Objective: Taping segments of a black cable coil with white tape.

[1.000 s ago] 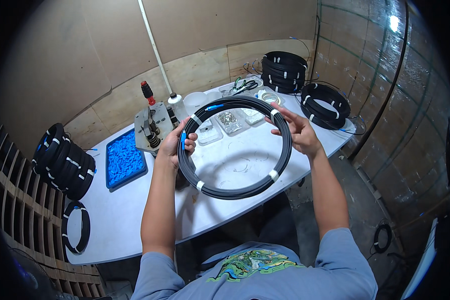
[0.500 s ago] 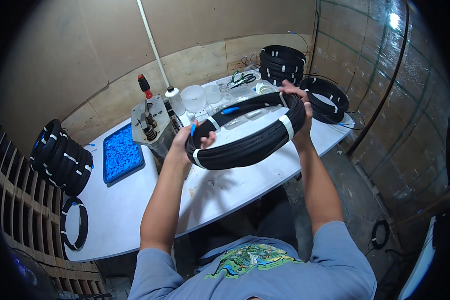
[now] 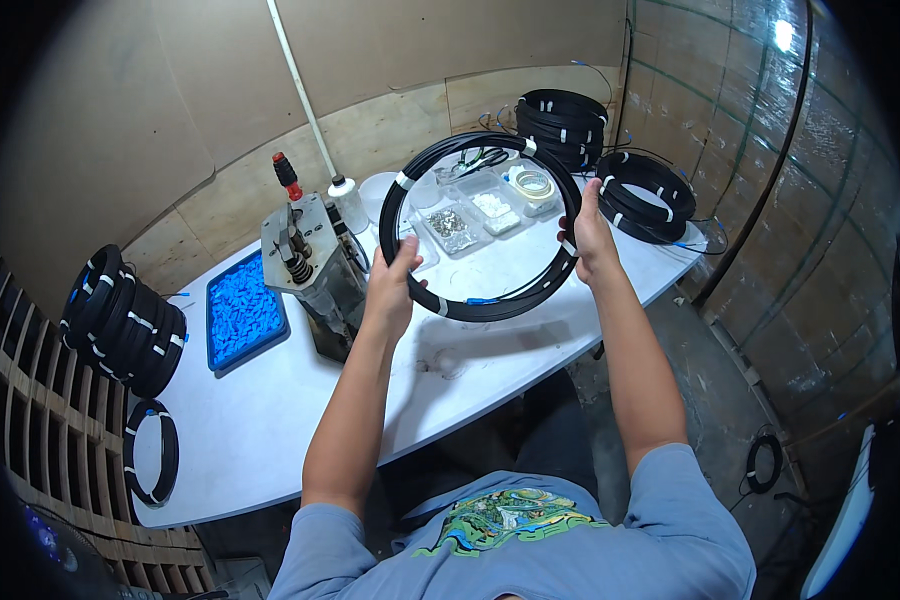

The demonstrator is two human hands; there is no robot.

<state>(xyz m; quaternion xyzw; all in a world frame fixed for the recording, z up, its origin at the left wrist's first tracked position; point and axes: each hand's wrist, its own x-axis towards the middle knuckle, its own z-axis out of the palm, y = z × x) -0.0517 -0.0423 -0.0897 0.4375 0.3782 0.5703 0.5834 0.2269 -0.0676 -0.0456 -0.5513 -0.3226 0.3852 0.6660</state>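
Observation:
A coil of black cable, bound at intervals with white tape, is held up above the white table. My left hand grips its lower left side, thumb on the face of the ring. On the opposite side my right hand is closed round the coil, its fingers partly hidden behind it. A blue connector shows on a cable end along the bottom of the ring. Through the coil's opening I see clear trays with small metal parts and small white parts.
Left of the coil stands a metal hand press with a red-and-black handle. Beside it lies a blue tray of blue connectors. Stacked black coils stand at the left and back right. A roll of tape sits toward the back.
The coil has been tipped up from nearly flat to facing me, so its round opening shows. My left hand has shifted right and lower; my right hand has moved slightly lower.

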